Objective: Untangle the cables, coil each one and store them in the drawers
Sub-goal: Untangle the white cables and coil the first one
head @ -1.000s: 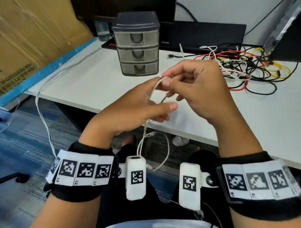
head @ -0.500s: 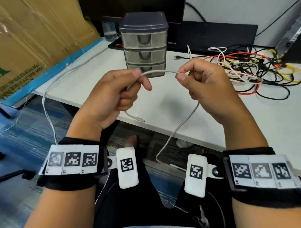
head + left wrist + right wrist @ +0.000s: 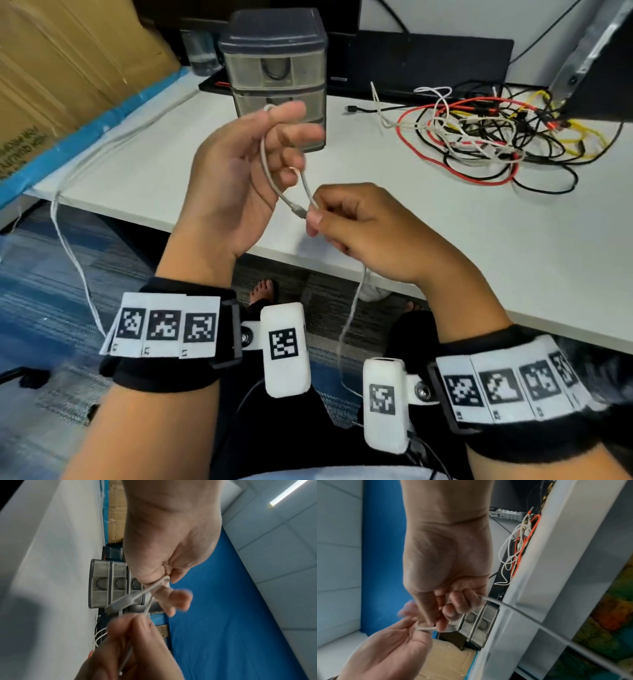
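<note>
A thin white cable (image 3: 263, 154) runs in a loop down across my raised left palm. My left hand (image 3: 277, 116) pinches the top of the loop between thumb and forefinger, also seen in the left wrist view (image 3: 164, 580). My right hand (image 3: 315, 210) sits lower and pinches the cable beside its small connector (image 3: 298, 209). The rest of the cable (image 3: 346, 322) hangs from that hand toward the floor. The grey three-drawer unit (image 3: 274, 68) stands on the white table (image 3: 445, 246) behind my hands, its drawers closed. A tangle of red, black, white and yellow cables (image 3: 479, 137) lies at the back right.
Another white cable (image 3: 68, 212) trails over the table's left edge down to the floor. Cardboard boxes (image 3: 51, 68) stand at the left. A black device (image 3: 428, 58) and a monitor foot (image 3: 582, 51) line the back. My hands hover over the table's front edge.
My left hand has turned palm toward me and risen. My right hand has dropped and come in close, so the cable that stretched between them now forms a loop.
</note>
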`<state>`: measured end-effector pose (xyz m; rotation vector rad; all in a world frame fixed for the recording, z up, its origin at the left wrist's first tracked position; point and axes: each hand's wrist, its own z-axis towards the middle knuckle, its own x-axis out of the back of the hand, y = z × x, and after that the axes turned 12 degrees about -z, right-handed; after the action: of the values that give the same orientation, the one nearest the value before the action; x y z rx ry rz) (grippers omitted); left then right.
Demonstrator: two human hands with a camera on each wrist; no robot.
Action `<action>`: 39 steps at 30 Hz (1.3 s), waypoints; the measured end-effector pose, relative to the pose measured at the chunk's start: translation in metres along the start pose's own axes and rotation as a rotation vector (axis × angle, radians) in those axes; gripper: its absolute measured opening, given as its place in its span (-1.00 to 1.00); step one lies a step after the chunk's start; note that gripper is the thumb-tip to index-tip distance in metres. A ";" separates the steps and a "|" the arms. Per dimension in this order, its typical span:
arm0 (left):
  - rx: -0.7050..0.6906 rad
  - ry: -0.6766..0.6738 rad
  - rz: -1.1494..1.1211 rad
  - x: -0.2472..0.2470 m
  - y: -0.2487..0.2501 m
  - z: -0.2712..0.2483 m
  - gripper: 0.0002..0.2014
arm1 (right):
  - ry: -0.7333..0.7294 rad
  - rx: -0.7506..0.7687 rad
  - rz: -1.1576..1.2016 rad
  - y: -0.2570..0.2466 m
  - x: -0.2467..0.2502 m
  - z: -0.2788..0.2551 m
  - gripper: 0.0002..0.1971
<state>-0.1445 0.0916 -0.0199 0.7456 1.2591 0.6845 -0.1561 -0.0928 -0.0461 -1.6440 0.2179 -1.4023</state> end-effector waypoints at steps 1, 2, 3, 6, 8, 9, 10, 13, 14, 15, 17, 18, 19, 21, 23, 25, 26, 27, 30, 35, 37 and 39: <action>-0.013 0.009 0.045 0.000 -0.002 0.000 -0.57 | -0.048 0.008 -0.027 -0.002 0.002 0.000 -0.76; -0.019 0.015 0.095 0.001 -0.005 0.000 -0.59 | -0.095 0.019 -0.037 -0.005 0.005 0.000 -0.77; -0.021 0.014 0.154 -0.001 -0.008 -0.001 -0.61 | -0.132 0.024 -0.032 -0.007 0.011 0.001 -0.79; -0.054 -0.009 0.470 -0.007 -0.021 -0.007 -0.64 | -0.122 -0.015 0.048 -0.016 0.035 0.005 -0.86; -0.075 -0.062 0.620 -0.011 -0.026 -0.012 -0.66 | -0.035 -0.007 0.120 -0.021 0.051 0.008 -0.84; -0.067 -0.080 0.602 -0.011 -0.026 -0.014 -0.64 | 0.025 0.013 0.145 -0.022 0.059 0.010 -0.81; -0.055 -0.082 0.538 -0.009 -0.026 -0.015 -0.62 | 0.088 0.028 0.157 -0.022 0.066 0.011 -0.80; -0.023 -0.052 0.346 -0.003 -0.024 -0.014 -0.53 | 0.244 0.016 0.162 -0.012 0.073 0.012 -0.79; -0.014 -0.051 0.316 -0.004 -0.024 -0.014 -0.52 | 0.279 -0.004 0.169 -0.007 0.071 0.013 -0.77; -0.009 -0.060 0.296 -0.006 -0.024 -0.016 -0.53 | 0.303 -0.026 0.177 -0.003 0.067 0.013 -0.77; -0.009 -0.078 0.258 -0.010 -0.023 -0.019 -0.60 | 0.316 -0.080 0.199 0.006 0.058 0.013 -0.76; -0.006 -0.081 0.231 -0.011 -0.022 -0.020 -0.63 | 0.299 -0.106 0.207 0.009 0.052 0.013 -0.73; 0.004 -0.085 0.198 -0.013 -0.021 -0.019 -0.65 | 0.267 -0.124 0.209 0.011 0.045 0.013 -0.70; 0.016 -0.080 0.110 -0.015 -0.018 -0.016 -0.68 | 0.171 -0.145 0.205 0.012 0.032 0.012 -0.65; -0.013 -0.042 0.024 -0.017 -0.017 -0.012 -0.69 | 0.080 -0.158 0.221 0.007 0.018 0.011 -0.62; -0.071 0.022 -0.011 -0.017 -0.019 -0.010 -0.70 | 0.017 -0.144 0.212 0.000 0.009 0.011 -0.62; -0.100 0.059 -0.005 -0.016 -0.021 -0.009 -0.70 | -0.014 -0.142 0.178 -0.003 0.008 0.010 -0.62; -0.128 0.091 0.022 -0.016 -0.023 -0.008 -0.71 | -0.054 -0.145 0.129 -0.006 0.010 0.010 -0.63; -0.237 0.120 0.255 -0.012 -0.029 -0.007 -0.75 | -0.205 -0.117 -0.052 -0.015 0.022 0.005 -0.71; -0.220 0.012 0.616 -0.010 -0.025 -0.009 -0.68 | 0.091 0.062 -0.007 -0.025 0.053 0.004 -0.77; -0.134 -0.043 0.510 -0.013 -0.025 -0.011 -0.63 | 0.245 0.093 -0.010 -0.020 0.058 0.010 -0.76; -0.064 -0.058 0.359 -0.015 -0.026 -0.011 -0.57 | 0.314 0.092 0.021 -0.012 0.053 0.015 -0.75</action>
<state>-0.1567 0.0655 -0.0338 0.9427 1.0545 0.9830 -0.1310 -0.1126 0.0002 -1.3387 0.3441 -1.6268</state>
